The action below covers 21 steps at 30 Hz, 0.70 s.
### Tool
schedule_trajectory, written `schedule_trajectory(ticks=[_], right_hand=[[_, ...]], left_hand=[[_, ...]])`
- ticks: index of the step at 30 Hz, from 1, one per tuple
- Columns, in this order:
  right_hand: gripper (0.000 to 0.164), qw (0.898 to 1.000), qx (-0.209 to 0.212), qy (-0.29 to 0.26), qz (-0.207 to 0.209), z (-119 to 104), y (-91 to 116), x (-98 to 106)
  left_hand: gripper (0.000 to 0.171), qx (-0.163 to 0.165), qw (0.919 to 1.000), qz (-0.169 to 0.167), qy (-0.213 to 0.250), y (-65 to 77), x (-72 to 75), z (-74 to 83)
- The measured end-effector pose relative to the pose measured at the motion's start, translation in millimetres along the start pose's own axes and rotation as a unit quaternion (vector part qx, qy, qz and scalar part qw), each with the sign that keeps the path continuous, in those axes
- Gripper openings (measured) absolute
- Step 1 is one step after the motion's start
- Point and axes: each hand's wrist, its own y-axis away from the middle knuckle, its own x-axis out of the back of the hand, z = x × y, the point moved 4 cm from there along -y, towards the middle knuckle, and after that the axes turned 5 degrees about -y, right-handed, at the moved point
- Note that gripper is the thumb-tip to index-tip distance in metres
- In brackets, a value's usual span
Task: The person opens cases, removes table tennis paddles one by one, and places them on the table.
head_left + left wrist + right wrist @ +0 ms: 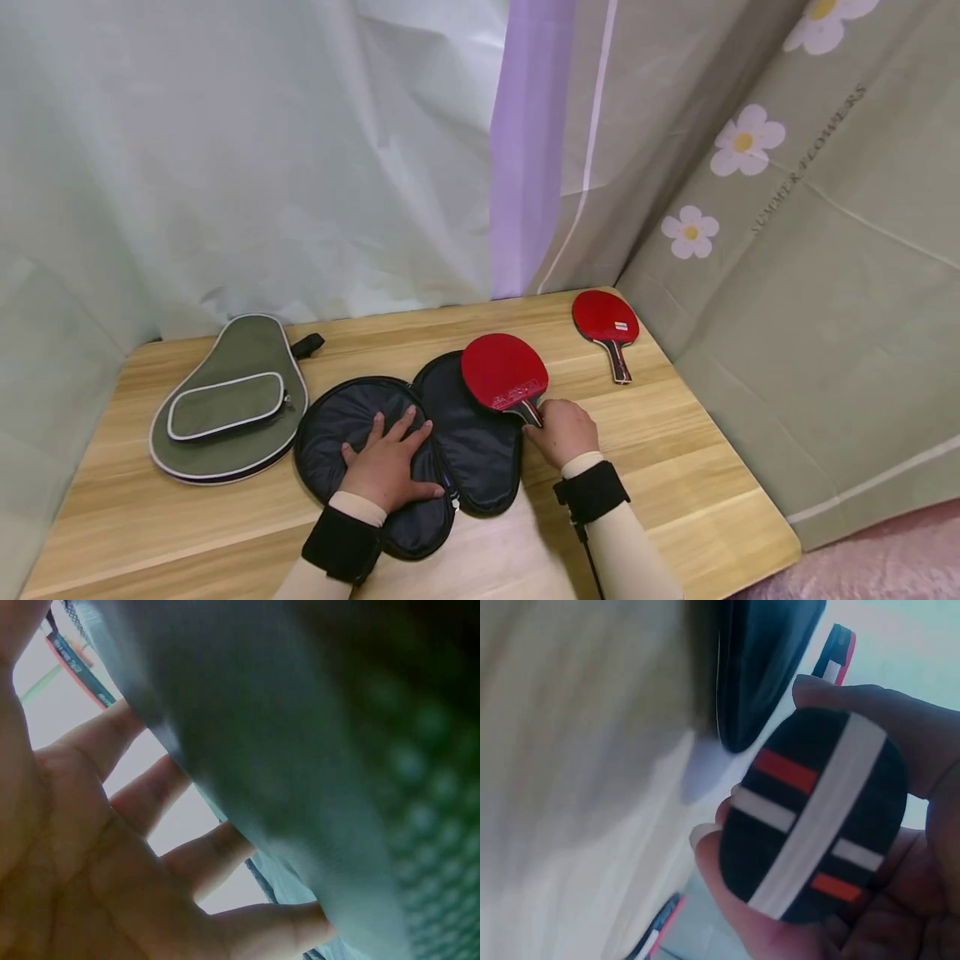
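Observation:
A black padded paddle case (483,471) lies unzipped and spread out on the wooden table. My left hand (386,467) rests on its left half with the fingers spread. In the left wrist view, those fingertips touch the dark fabric (225,735). My right hand (567,429) grips the handle of a red table tennis paddle (502,367), whose blade overlaps the case's right half in the head view. The striped butt of the handle (814,817) faces the right wrist camera, with thumb and fingers around it.
A second red paddle (603,317) lies at the back right of the table (675,500). An olive paddle bag (247,358) with a zipped pocket (225,407) and a black strap (307,345) lies on the left. Curtains (337,167) hang behind and at both sides.

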Motion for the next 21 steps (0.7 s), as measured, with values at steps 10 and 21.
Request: schedule_trajectory(ticks=[10,21], right_hand=[[0.036,0.997,-0.038,0.005,-0.06,2.2,-37.2,60.0],[0.044,0.996,-0.036,0.017,-0.081,69.3,-110.5,12.1]], left_hand=[[0.106,-0.005,1.0,0.001,0.004,-0.3,-0.7,-0.9],[0.108,-0.004,1.0,-0.001,0.007,-2.2,-2.9,-1.8]])
